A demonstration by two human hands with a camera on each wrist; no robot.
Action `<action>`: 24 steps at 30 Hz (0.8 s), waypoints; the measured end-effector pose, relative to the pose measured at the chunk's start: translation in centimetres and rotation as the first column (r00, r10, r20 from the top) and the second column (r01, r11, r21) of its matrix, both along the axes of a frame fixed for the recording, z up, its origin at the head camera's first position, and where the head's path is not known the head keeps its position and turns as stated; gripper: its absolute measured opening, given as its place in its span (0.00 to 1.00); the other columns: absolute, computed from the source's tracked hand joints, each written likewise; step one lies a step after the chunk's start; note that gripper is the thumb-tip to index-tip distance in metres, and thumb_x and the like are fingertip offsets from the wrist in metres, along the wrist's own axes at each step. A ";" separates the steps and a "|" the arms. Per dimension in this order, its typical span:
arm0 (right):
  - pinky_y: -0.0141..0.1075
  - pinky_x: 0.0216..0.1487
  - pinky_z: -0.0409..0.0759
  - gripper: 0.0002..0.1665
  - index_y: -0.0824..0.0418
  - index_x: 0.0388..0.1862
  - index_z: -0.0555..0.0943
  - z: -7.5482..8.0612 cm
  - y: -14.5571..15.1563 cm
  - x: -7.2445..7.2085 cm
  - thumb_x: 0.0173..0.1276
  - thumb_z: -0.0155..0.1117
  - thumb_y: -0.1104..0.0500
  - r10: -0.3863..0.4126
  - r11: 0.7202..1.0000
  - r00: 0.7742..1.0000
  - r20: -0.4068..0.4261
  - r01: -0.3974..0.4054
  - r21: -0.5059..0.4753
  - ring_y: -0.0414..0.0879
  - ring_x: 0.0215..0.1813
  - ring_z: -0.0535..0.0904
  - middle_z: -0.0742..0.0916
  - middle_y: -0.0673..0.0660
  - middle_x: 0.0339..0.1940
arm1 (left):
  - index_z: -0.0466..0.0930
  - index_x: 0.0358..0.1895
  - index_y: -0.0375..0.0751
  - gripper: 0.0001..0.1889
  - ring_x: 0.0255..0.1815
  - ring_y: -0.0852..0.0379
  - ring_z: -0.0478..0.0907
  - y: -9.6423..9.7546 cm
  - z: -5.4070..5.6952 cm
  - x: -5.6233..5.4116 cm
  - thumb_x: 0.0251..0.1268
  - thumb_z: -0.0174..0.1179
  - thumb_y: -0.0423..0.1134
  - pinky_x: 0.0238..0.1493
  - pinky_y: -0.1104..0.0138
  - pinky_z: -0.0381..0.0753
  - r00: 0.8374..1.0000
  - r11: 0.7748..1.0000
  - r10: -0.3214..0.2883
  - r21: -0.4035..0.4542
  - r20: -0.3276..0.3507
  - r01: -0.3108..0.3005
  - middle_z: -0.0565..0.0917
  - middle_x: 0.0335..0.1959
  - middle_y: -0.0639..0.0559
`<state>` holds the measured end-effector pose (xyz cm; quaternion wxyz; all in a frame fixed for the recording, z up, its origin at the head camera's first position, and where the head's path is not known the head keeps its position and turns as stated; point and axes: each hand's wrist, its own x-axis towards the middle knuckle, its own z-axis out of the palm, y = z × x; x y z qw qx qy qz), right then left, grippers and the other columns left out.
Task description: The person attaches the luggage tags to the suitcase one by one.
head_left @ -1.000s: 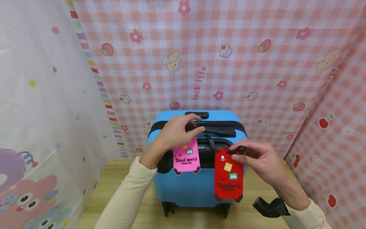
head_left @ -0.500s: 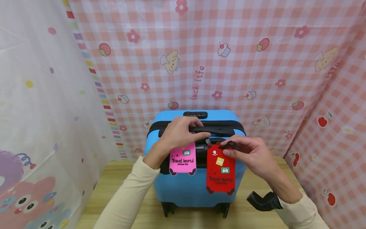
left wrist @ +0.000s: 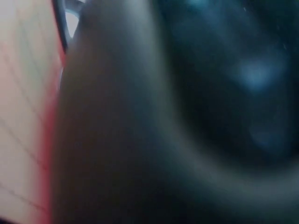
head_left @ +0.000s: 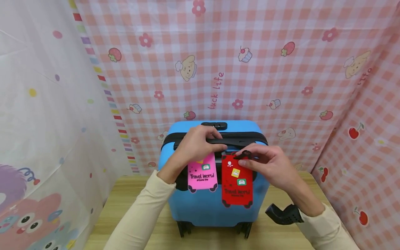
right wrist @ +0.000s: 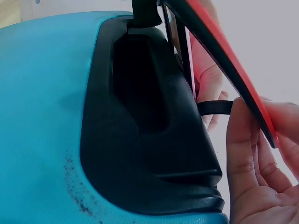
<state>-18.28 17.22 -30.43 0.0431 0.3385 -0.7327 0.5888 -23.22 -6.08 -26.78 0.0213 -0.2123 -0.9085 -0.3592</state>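
A blue suitcase (head_left: 218, 205) stands upright with its black top handle (head_left: 240, 141) facing me. My left hand (head_left: 197, 142) grips that handle, fingers behind and thumb in front. Just below this hand hangs a pink luggage tag (head_left: 202, 177), its upper part partly covered by the hand. My right hand (head_left: 270, 163) pinches a red luggage tag (head_left: 236, 187) at its top corner, close in front of the suitcase. A black strap (right wrist: 216, 107) runs from the red tag's side toward the left hand in the right wrist view. The left wrist view is mostly dark and blurred.
The suitcase rests on a wood-grain surface (head_left: 125, 208), on black wheels (head_left: 183, 228). A pink checked cloth (head_left: 265, 80) hangs close behind it, with a white printed sheet (head_left: 56, 121) on the left. A black wrist-worn device (head_left: 282, 213) juts from the right wrist.
My right hand has moved left and up with the red tag, bringing it nearer the pink tag. My left thumb has shifted slightly right along the handle.
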 end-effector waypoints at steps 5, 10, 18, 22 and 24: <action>0.43 0.38 0.87 0.11 0.65 0.47 0.85 0.1 -0.2 -0.3 0.67 0.64 0.70 -0.010 0.999 1.000 -0.003 0.011 0.033 0.51 0.39 0.84 0.85 0.56 0.45 | 0.85 0.42 0.52 0.11 0.32 0.55 0.79 0.1 0.0 0.1 0.57 0.73 0.48 0.33 0.65 0.79 0.999 0.998 0.025 0.055 0.028 -0.027 0.85 0.44 0.52; 0.42 0.40 0.87 0.10 0.67 0.47 0.84 0.2 -0.3 -0.6 0.67 0.64 0.71 -0.011 0.999 1.000 -0.015 0.012 0.047 0.50 0.41 0.84 0.85 0.54 0.45 | 0.86 0.45 0.52 0.12 0.30 0.55 0.80 0.3 0.0 0.2 0.58 0.72 0.46 0.32 0.65 0.80 0.998 0.995 0.029 0.099 0.054 -0.034 0.85 0.43 0.53; 0.42 0.41 0.87 0.11 0.67 0.47 0.84 0.4 -0.3 -1.2 0.67 0.63 0.72 0.019 0.999 0.999 -0.046 -0.017 0.042 0.49 0.42 0.84 0.85 0.57 0.43 | 0.87 0.46 0.52 0.12 0.33 0.54 0.80 0.4 0.2 0.3 0.59 0.71 0.42 0.34 0.65 0.80 0.993 0.993 0.042 0.105 0.112 -0.054 0.85 0.43 0.53; 0.42 0.41 0.87 0.10 0.67 0.46 0.84 0.5 -0.3 -1.4 0.67 0.63 0.71 0.006 0.999 0.999 -0.041 -0.004 0.050 0.49 0.42 0.84 0.84 0.58 0.43 | 0.88 0.47 0.53 0.12 0.33 0.54 0.80 0.5 0.2 0.3 0.60 0.71 0.41 0.33 0.64 0.80 0.992 0.992 0.049 0.106 0.120 -0.062 0.86 0.45 0.53; 0.42 0.42 0.86 0.10 0.66 0.46 0.84 0.5 -0.3 -1.4 0.67 0.63 0.71 -0.005 0.999 1.000 -0.028 0.006 0.053 0.49 0.43 0.84 0.84 0.59 0.44 | 0.88 0.50 0.53 0.14 0.34 0.54 0.80 0.6 0.2 0.3 0.60 0.71 0.41 0.34 0.65 0.80 0.991 0.993 0.051 0.103 0.125 -0.064 0.86 0.47 0.53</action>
